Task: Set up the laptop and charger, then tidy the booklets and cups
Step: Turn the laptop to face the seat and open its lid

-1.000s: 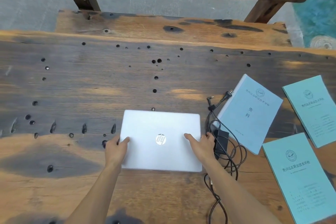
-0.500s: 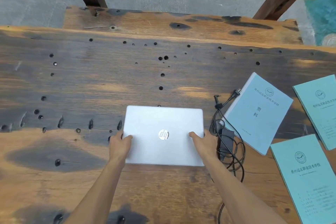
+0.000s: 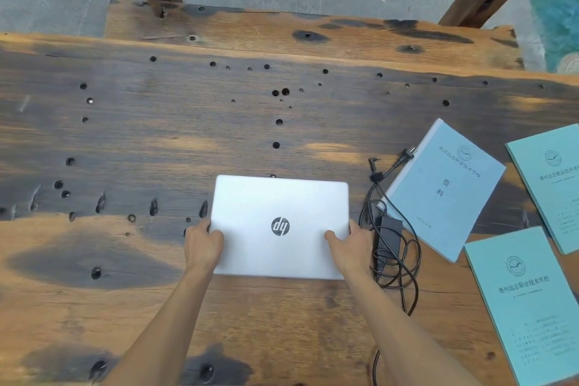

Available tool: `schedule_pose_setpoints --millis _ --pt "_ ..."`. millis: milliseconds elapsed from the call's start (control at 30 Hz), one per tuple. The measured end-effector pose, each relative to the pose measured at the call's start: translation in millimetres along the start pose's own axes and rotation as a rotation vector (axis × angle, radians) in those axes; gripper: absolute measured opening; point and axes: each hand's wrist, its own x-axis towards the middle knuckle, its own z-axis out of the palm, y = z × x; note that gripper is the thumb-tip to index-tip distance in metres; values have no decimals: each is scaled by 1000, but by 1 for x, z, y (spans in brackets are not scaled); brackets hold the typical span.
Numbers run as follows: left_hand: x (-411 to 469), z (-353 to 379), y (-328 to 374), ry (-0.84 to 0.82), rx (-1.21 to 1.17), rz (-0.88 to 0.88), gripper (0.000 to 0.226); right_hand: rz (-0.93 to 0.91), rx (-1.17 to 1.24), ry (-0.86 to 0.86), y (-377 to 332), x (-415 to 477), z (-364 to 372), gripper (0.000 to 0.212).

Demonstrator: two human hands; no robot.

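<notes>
Head view. The silver closed laptop with a round dark logo (image 3: 279, 197) lies flat on the worn, hole-pocked wooden counter (image 3: 156, 135), in front of me at centre. My left hand (image 3: 202, 244) grips the laptop's left edge and my right hand (image 3: 351, 244) grips its right edge. Both have thumbs over the lid and fingers curled round the sides.

Change: a second ago my right hand's fingers lay flatter on the lid. Now both hands clamp the edges nearer the front. The laptop sits on the same spot, lid still down. I judge it as placed and about to be opened, so setup has barely begun.

Around: the black charger brick (image 3: 388, 232) sits just right of the laptop in a loose tangle of black cable (image 3: 404, 276). Its barrel plug (image 3: 374, 161) and wall plug (image 3: 407, 155) lie free beyond the laptop's far right corner, connected to nothing. Three pale teal paper booklets lie further right of the laptop, scattered and unstacked: nearest (image 3: 445, 188), far right (image 3: 551, 182), front right (image 3: 529, 307). The nearest one seems to overlap the cable. No cups in view.

In the way: the cable loops right by my right hand could snag.
</notes>
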Motion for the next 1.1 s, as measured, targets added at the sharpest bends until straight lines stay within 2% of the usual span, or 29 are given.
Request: schedule_pose_setpoints --millis 67,200,267,433,600,800,900,1100 --pt "-1 -2 -3 -23 21 30 48 -3 -55 -20 6 -3 3 40" --pt "-8 -7 -12 -51 63 64 26 8 -84 -1 16 -20 9 63" --pt "-13 -7 -18 -45 62 65 22 11 -77 9 22 -29 12 72" --pt "-28 -7 -32 -17 90 21 21 63 -102 15 36 -40 17 70" --pt "-32 -6 -35 -1 98 -36 32 77 -76 55 43 -43 18 78" --pt "-38 -8 -34 18 30 -50 33 115 -43 94 44 -45 21 77" --pt "-39 -11 -34 -13 -29 -96 34 101 -43 104 47 -45 20 72" --pt "-40 -15 -31 -43 9 -85 32 37 -7 79 57 -41 12 70"
